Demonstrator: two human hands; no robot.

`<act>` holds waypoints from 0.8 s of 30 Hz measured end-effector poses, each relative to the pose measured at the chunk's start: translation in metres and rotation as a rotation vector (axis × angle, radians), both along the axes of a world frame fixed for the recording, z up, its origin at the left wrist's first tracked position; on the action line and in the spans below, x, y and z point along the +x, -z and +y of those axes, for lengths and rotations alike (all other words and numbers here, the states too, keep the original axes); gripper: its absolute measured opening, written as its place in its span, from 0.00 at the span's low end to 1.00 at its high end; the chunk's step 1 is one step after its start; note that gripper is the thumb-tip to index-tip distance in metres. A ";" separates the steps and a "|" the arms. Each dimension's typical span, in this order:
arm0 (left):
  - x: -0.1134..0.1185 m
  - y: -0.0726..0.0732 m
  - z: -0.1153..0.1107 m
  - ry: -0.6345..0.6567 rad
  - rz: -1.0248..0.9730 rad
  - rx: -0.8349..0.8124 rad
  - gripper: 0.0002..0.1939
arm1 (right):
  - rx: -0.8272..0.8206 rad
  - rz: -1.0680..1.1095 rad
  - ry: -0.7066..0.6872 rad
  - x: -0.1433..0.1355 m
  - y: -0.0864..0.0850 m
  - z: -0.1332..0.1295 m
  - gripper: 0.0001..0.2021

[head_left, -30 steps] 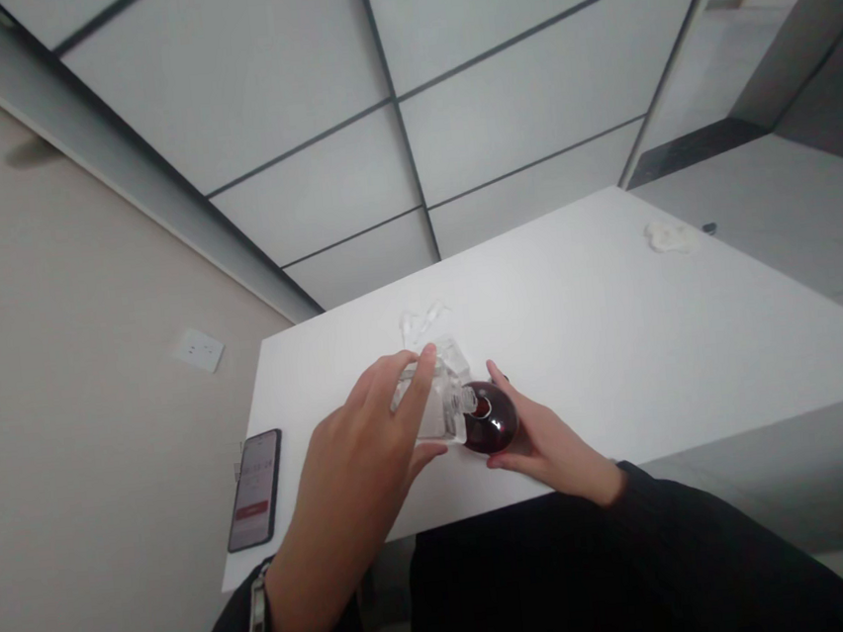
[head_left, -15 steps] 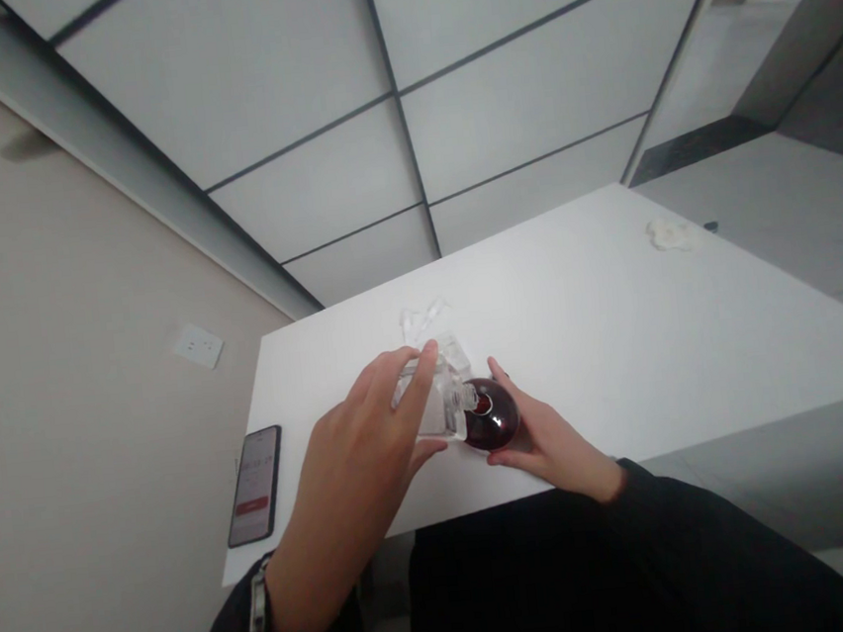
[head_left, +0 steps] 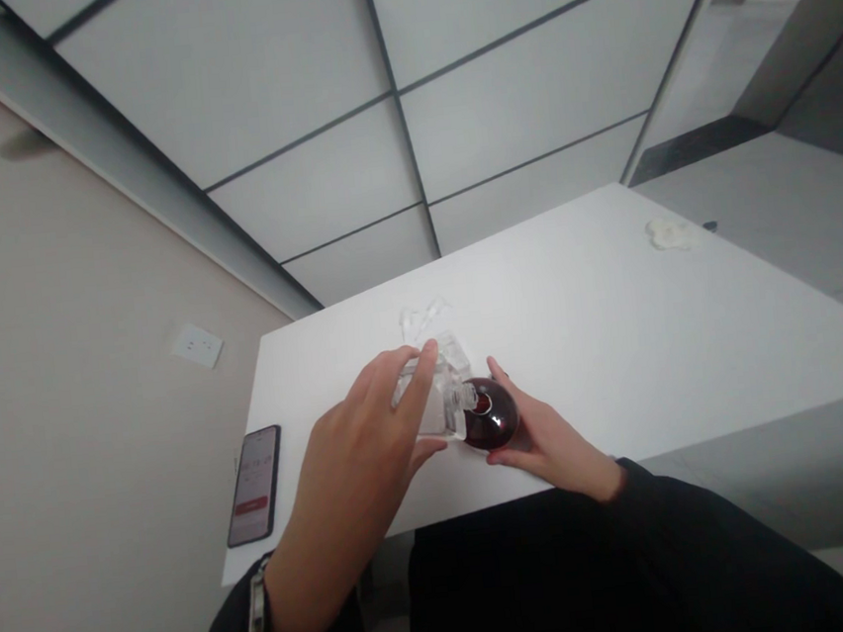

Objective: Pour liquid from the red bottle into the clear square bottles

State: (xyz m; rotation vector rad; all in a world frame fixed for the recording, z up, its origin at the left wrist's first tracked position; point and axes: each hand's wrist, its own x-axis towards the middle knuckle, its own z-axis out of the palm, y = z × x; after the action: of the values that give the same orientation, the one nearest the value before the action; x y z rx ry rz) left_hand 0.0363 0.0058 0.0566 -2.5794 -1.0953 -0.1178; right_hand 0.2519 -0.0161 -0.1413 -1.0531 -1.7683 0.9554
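My left hand (head_left: pixel 372 420) is closed around a clear glass bottle (head_left: pixel 436 409), which is tipped to the right with its threaded neck over the mouth of a dark red round bottle (head_left: pixel 497 416). Whether liquid runs between them is too small to tell. From the right, my right hand (head_left: pixel 545 438) wraps its fingers and thumb round the dark red bottle, which stands on the white table (head_left: pixel 578 321). Just beyond the clear bottle lies crumpled clear plastic packaging (head_left: pixel 426 323), partly hidden by it.
A phone with a lit screen (head_left: pixel 254 486) lies at the table's left end. Near the far right edge sits a crumpled whitish item (head_left: pixel 668 234), with a small dark object (head_left: pixel 710 227) beside it. A wall with a socket (head_left: pixel 199 346) borders the left side; panelled doors (head_left: pixel 351 203) stand behind.
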 end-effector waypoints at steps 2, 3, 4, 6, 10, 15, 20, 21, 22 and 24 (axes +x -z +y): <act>0.001 0.000 0.000 0.010 -0.008 0.008 0.55 | -0.001 0.001 0.001 0.000 0.000 0.000 0.57; 0.001 0.000 0.000 0.015 -0.014 0.014 0.55 | -0.001 0.001 0.001 0.000 0.000 0.000 0.57; 0.001 0.000 0.001 0.017 -0.017 0.017 0.55 | -0.001 0.001 0.001 0.000 0.000 0.000 0.57; 0.001 0.000 0.001 0.019 -0.018 0.018 0.55 | 0.000 0.001 -0.002 0.000 0.001 0.000 0.57; 0.001 0.001 0.001 0.018 -0.013 0.021 0.56 | 0.002 0.004 -0.003 0.000 0.001 0.000 0.58; 0.001 0.000 0.001 0.005 0.005 0.014 0.55 | -0.003 0.007 -0.001 0.000 0.001 0.000 0.58; 0.001 -0.001 0.001 0.004 0.011 0.006 0.54 | -0.010 0.004 -0.001 0.000 0.000 -0.001 0.57; 0.001 -0.001 0.001 0.001 0.012 0.006 0.54 | -0.011 0.003 -0.001 0.000 0.000 -0.001 0.57; 0.001 -0.001 0.001 -0.001 0.012 0.004 0.54 | -0.012 0.001 -0.001 0.000 0.000 0.000 0.58; 0.001 -0.002 0.001 -0.009 0.014 -0.005 0.53 | -0.015 -0.001 0.001 0.000 0.000 0.000 0.58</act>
State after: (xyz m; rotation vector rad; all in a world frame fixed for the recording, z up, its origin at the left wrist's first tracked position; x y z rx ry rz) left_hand 0.0377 0.0065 0.0588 -2.5754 -1.1028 -0.0946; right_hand 0.2517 -0.0164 -0.1411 -1.0640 -1.7642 0.9691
